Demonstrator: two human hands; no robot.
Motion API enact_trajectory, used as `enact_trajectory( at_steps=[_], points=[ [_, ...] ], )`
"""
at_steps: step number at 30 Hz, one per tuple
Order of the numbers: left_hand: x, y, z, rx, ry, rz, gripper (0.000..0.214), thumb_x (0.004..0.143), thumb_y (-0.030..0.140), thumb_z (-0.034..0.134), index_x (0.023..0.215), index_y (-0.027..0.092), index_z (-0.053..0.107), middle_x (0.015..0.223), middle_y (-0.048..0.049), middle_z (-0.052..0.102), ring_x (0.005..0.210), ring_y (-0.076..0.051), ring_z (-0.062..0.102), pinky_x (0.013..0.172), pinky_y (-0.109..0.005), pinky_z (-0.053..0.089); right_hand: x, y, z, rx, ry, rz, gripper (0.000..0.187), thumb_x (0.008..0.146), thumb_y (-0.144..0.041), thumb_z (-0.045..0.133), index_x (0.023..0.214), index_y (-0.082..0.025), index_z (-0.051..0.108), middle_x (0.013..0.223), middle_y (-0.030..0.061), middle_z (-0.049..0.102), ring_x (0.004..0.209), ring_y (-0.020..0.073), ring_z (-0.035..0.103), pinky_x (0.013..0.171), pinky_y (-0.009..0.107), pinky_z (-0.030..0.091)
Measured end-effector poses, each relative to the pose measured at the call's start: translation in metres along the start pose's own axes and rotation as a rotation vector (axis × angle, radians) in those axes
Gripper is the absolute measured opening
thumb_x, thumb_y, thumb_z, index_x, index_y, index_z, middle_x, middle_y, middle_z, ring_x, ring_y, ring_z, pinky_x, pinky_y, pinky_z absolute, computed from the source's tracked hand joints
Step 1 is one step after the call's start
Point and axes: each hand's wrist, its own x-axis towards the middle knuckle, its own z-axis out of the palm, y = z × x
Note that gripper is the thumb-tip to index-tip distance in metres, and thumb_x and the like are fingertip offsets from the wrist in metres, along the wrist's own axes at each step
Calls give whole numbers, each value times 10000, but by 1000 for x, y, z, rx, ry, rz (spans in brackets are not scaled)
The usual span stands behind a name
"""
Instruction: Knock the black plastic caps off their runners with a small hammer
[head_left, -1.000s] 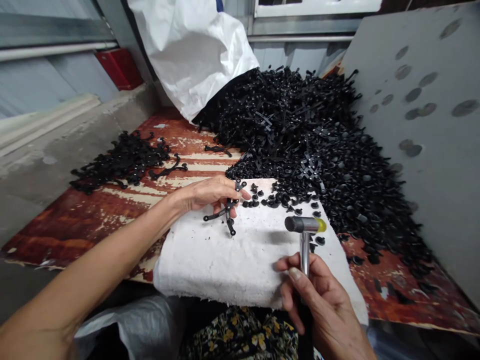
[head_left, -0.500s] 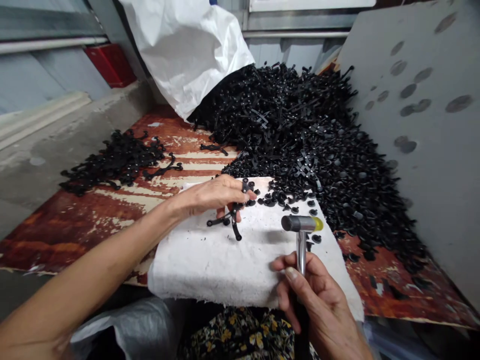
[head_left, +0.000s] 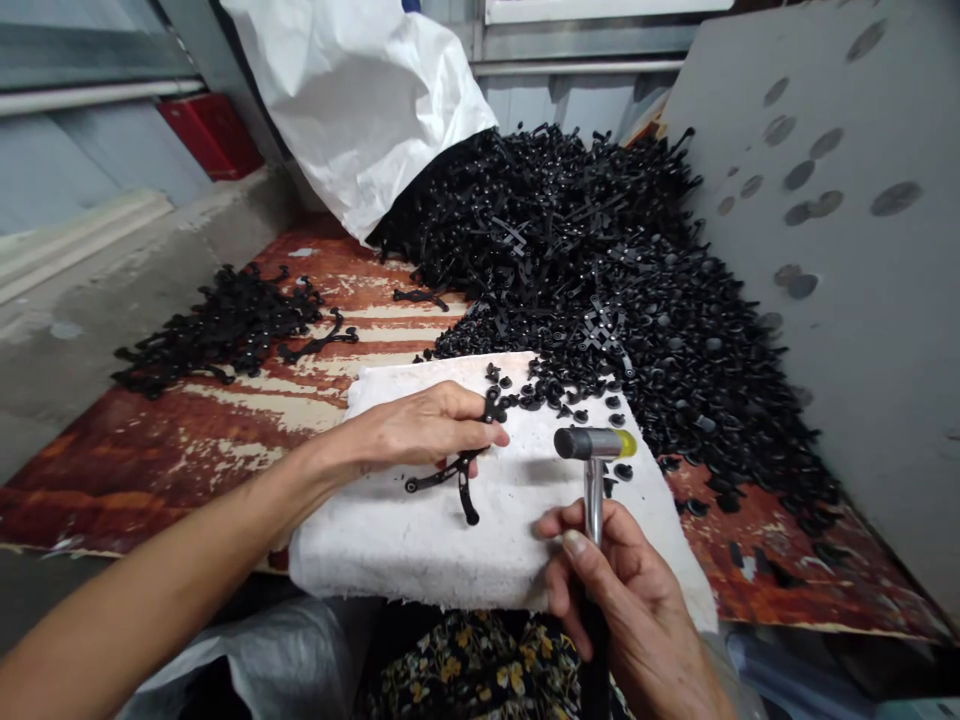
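Left hand (head_left: pixel 420 432) nearer, maybe pinching clip (head_left: pixel 450 469); hammer (head_left: pixel 595 444) upright.

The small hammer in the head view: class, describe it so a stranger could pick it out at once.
Find the white cloth pad in front of the big heap of black parts. Over its right side, the right hand holds the small hammer upright by its shiny shaft. Unlike everything black around it, it is metal, its grey head tipped yellow.
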Motion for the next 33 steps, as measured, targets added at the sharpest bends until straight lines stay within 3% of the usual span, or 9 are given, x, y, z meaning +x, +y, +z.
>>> enact_trajectory(
  at_steps=[6, 12, 17, 23, 33],
  points=[
    [-31, -26, -5, -328, 105, -71, 325, 754, 447, 680, 746, 123, 677, 790, -73, 679, 644, -121, 562, 530, -207, 415, -1, -1, 1, 12, 5, 2, 306, 795, -463, 716, 907, -209, 588, 752, 29, 707, 344, 26, 386, 341, 152, 256],
    [-48, -50, 8, -569, 185, -144, 453, 668, 537, 739, 837, 136, 611, 639, -7, 596, 512, -105, 515, 410, -211, 428, -2, 0, 3, -42, 15, -5, 309, 791, -479, 720, 904, -215, 606, 550, -24, 612, 354, 45, 396, 369, 152, 280],
    [-52, -56, 13, -601, 228, -155, 460, 659, 515, 748, 856, 129, 591, 663, -3, 578, 544, -112, 552, 363, -179, 397, -3, 1, 4, -55, 34, -13, 312, 781, -462, 735, 909, -209, 606, 613, -3, 645, 364, 39, 393, 356, 151, 292],
    [-51, -57, 17, -637, 252, -155, 403, 689, 454, 736, 868, 119, 602, 619, 36, 532, 432, -39, 446, 309, -115, 218, -2, 1, 5, -76, 59, -18, 333, 761, -477, 746, 887, -201, 606, 670, 17, 668, 370, 43, 399, 343, 162, 297],
    [-43, -54, 18, -605, 260, -187, 304, 721, 392, 710, 738, 140, 541, 597, -4, 621, 380, -73, 529, 280, -135, 260, -1, 2, 2, -88, 34, -29, 304, 776, -453, 738, 908, -211, 609, 721, 29, 685, 408, 70, 448, 332, 169, 321]
  ],
)
